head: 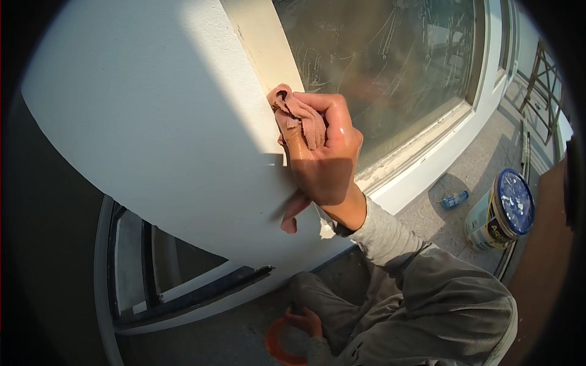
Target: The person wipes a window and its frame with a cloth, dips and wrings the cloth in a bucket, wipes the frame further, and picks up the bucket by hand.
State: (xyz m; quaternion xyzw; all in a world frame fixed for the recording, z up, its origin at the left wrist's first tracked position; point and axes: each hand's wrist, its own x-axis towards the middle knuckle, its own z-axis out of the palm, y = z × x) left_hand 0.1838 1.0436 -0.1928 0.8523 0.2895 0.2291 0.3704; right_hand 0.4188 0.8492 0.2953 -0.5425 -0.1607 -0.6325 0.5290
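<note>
My right hand pinches a damp-looking pink cloth between thumb and fingers. It presses the cloth to the cream window frame, where the frame meets the white wall. One end of the cloth hangs out below the hand. Low in the view, in shade, my left hand is at the rim of an orange bucket, beside my bent knee. Its fingers are partly curled near something dark, and whether it grips anything is unclear.
A streaked glass pane lies right of the frame, above a dusty sill. On the floor at right stand a lidded paint bucket and a crumpled plastic bottle. A metal scaffold frame is farther off. Another window is at lower left.
</note>
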